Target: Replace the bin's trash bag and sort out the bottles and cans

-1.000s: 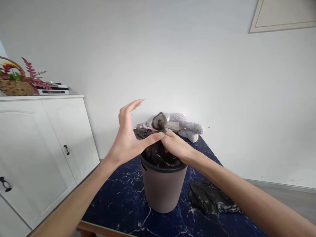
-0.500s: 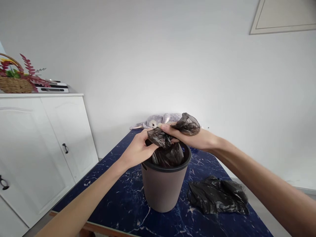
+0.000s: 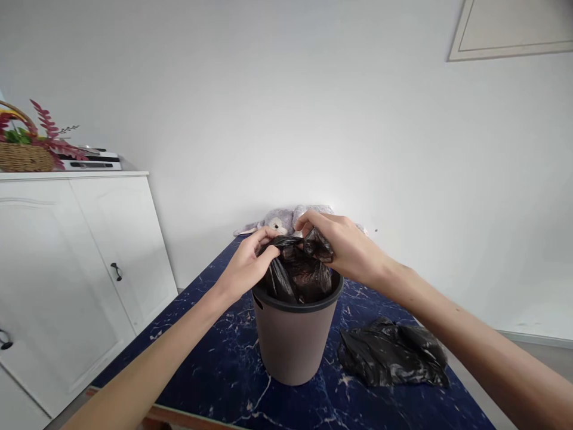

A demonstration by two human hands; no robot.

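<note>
A thin black garbage bag [image 3: 308,280] hangs inside a grey-brown trash can [image 3: 295,340] with a dark rim. On the left, my left hand [image 3: 250,263] pinches the bag's gathered edge between thumb and fingers, just above the rim. My right hand [image 3: 338,239] is closed on the bag's edge at the right, its palm turned down and some dark film bunched beneath it. Between the two hands the edge of the bag is drawn across. The bag's lower part is hidden within the can.
A second black bag [image 3: 391,352] lies crumpled on the blue marbled table [image 3: 215,364], right of the can. Behind, a grey plush toy [image 3: 280,220] rests against the wall. A white cabinet [image 3: 107,239] stands at the left, bearing a flower basket [image 3: 27,156].
My right hand has turned over, palm down, and the bag tuft that stood above it is now beneath it. My left hand has shifted slightly left along the bag's edge.
</note>
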